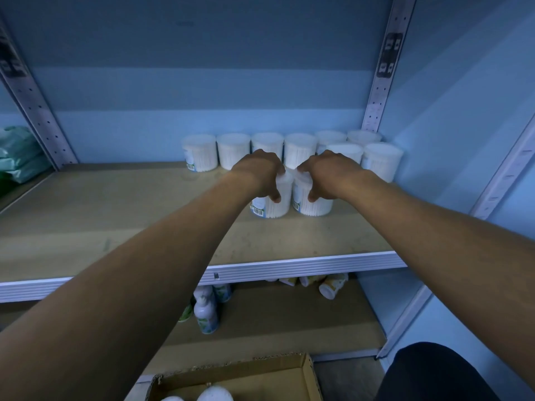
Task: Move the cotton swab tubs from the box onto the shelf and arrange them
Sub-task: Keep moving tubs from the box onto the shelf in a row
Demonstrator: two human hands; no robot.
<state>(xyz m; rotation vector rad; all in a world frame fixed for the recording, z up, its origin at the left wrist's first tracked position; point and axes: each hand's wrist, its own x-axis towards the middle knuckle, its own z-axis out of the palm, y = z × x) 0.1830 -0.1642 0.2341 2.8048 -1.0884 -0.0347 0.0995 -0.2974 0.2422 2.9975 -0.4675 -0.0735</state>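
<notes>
Two white cotton swab tubs stand side by side on the wooden shelf (144, 227). My left hand (260, 175) grips the left tub (275, 204) from above. My right hand (327, 175) grips the right tub (315, 204) the same way. Both tubs rest on the shelf, touching each other. Behind them, a row of several more tubs (231, 150) lines the back wall, with two further ones (382, 160) in front at the right. The cardboard box (260, 374) sits at the bottom of the view, with the lids of a few tubs (214, 395) showing inside.
Perforated metal uprights (379, 91) frame the shelf at left and right. Green packets (17, 154) lie on the neighbouring shelf at far left. On the lower shelf stand several bottles (205, 314), and a few yellow-labelled containers (333, 286) lie tipped over. A dark knee (434, 374) shows at bottom right.
</notes>
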